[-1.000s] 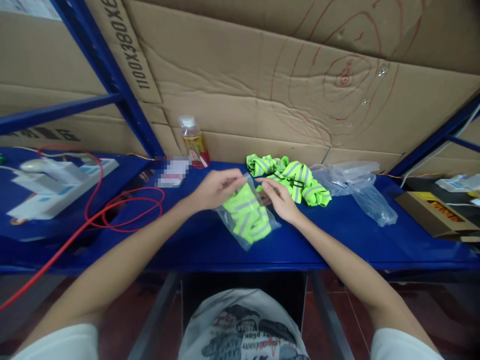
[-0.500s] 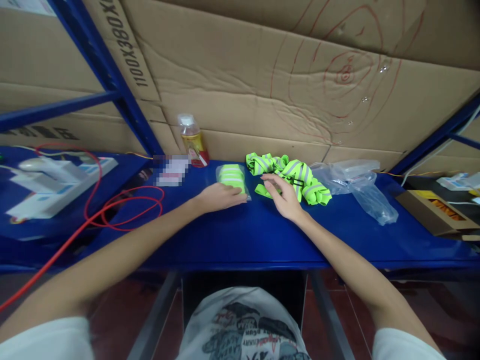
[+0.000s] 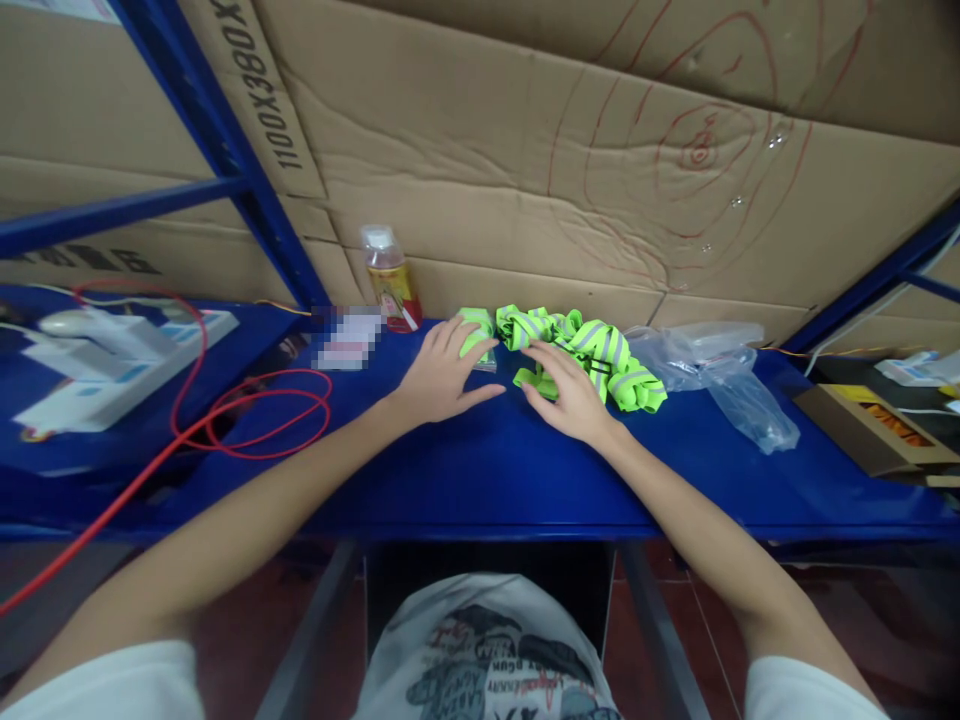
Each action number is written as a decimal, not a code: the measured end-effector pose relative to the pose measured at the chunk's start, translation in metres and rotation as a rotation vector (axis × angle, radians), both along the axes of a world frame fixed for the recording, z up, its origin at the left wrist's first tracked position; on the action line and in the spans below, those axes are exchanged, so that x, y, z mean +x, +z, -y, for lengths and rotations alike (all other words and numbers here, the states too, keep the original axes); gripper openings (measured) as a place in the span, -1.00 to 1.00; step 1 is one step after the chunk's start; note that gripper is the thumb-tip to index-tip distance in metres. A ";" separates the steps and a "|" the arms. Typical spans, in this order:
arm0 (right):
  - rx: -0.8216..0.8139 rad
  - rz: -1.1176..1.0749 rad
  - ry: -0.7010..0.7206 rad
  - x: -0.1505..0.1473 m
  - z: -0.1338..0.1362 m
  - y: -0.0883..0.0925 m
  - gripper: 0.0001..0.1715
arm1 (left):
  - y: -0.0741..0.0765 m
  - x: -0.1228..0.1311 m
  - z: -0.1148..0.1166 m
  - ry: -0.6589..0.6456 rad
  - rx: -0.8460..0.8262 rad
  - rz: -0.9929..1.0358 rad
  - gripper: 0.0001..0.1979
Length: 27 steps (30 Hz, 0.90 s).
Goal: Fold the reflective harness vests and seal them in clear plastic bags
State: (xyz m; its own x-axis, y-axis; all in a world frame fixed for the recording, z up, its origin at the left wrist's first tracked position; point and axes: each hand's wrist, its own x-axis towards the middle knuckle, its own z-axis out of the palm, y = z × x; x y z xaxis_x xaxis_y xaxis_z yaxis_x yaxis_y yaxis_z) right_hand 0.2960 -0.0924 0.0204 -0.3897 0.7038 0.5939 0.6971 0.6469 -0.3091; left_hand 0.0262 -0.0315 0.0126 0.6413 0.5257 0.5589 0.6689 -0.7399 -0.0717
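My left hand [image 3: 448,374] has its fingers spread, thumb apart, over the near-left side of a small clear bag holding folded fluorescent green reflective fabric [image 3: 477,322]. The fingertips partly cover this packet, and whether they press on it I cannot tell. Just right of it, a loose, tangled heap of fluorescent green straps with silver stripes [image 3: 616,350] lies on the blue table [image 3: 480,470]. My right hand [image 3: 568,396] is at the heap's near-left edge, fingers apart and curved, with no visible hold on a strap.
Behind the packet stands a bottle [image 3: 391,282] with a yellow and red label. Crumpled clear plastic bags [image 3: 731,375] lie right of the heap, and an open cardboard box [image 3: 874,430] is farther right. Red cable [image 3: 262,455] and a white power strip [image 3: 127,370] occupy the left.
My left hand has opened from its closed pose at the packet's near edge and moved up over it. The packet now sits slightly farther back. My right hand's thumb has spread.
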 end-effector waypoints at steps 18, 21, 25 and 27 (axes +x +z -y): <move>-0.135 0.396 -0.262 -0.009 0.013 -0.019 0.32 | -0.024 0.015 0.034 -0.076 -0.271 -0.139 0.15; -0.076 0.352 -0.325 0.011 -0.002 -0.006 0.05 | -0.021 0.013 0.035 -0.083 -0.251 -0.122 0.03; -0.036 0.311 -0.528 0.063 -0.031 0.006 -0.21 | -0.024 0.011 0.031 -0.081 -0.264 -0.109 -0.28; -0.111 0.279 -0.478 0.085 -0.040 0.009 -0.30 | -0.025 0.011 0.030 -0.075 -0.293 -0.118 -0.32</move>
